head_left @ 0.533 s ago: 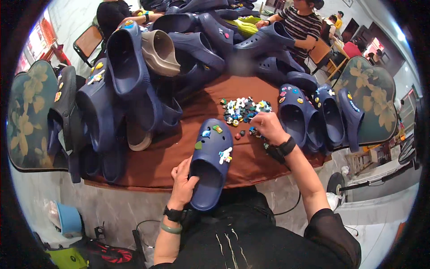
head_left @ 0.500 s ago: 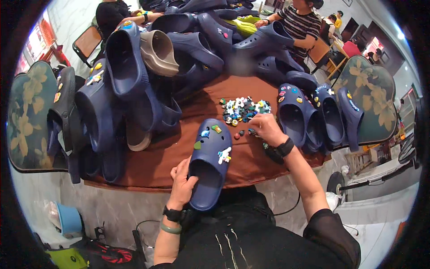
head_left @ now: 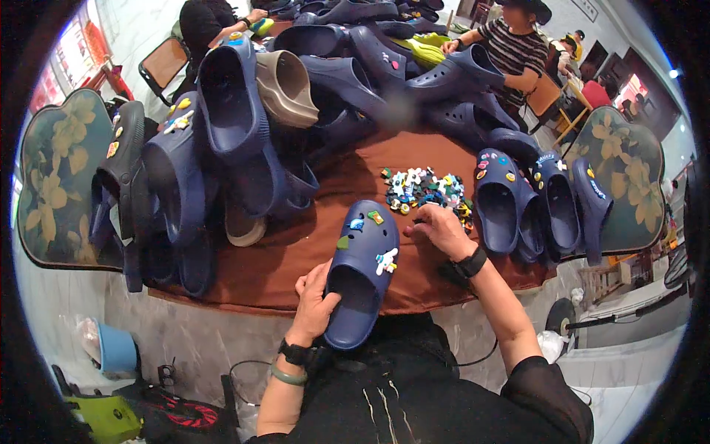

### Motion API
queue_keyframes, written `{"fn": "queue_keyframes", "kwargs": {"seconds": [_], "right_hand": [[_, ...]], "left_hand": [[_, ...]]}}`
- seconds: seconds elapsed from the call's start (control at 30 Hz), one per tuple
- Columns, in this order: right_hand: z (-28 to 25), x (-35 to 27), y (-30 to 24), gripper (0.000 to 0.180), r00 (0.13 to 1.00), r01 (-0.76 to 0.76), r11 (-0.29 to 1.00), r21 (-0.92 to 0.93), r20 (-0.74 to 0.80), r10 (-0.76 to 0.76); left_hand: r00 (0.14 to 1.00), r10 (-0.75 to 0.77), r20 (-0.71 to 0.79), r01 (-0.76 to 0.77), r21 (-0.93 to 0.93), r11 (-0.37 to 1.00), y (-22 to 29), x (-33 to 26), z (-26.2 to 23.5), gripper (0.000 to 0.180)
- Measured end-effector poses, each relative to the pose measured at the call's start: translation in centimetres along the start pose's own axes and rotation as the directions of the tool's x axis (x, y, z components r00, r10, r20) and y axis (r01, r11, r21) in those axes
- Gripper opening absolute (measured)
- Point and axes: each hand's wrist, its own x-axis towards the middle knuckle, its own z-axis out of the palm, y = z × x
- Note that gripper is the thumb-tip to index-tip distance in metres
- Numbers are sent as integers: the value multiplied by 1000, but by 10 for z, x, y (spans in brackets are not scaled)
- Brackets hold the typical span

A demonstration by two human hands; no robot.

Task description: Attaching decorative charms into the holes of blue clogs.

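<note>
Hands (head_left: 314, 302) on blue clog (head_left: 360, 272)

Behind you, at the upper left, a red and white sign (head_left: 83, 44) hangs on the wall, rectangular, its upper end cut off by the picture's dark rim, and it stands above the folding chair (head_left: 164, 65); you have no packages, labels or screens that can be made out

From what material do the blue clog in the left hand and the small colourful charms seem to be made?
The blue clog looks like matte moulded foam: thick, seamless walls, no stitching. The charms look like soft rubbery plastic with a slight sheen, but they are too small to be sure.
</note>
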Motion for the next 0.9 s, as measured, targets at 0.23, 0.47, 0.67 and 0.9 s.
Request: {"fn": "queue_keyframes", "kwargs": {"seconds": [0.23, 0.47, 0.67, 0.9], "right_hand": [[-9, 36, -47, 22, 998, 44, 898, 438, -58, -21], [0, 25, -54, 21, 968, 201, 970, 135, -177, -176], [30, 2, -54, 19, 947, 174, 971, 161, -298, -121], [11, -10, -74, 30, 956, 206, 975, -83, -195, -219]], "left_hand": [[1000, 0, -14, 0, -6, 1000, -1, -2, 1, 64], [1000, 18, -4, -18, -8, 1000, 1, 0, 1, 66], [1000, 2, -10, -2, 10, 1000, 2, 0, -1, 66], [999, -34, 16, 34, 14, 999, 6, 0, -1, 66]]}}
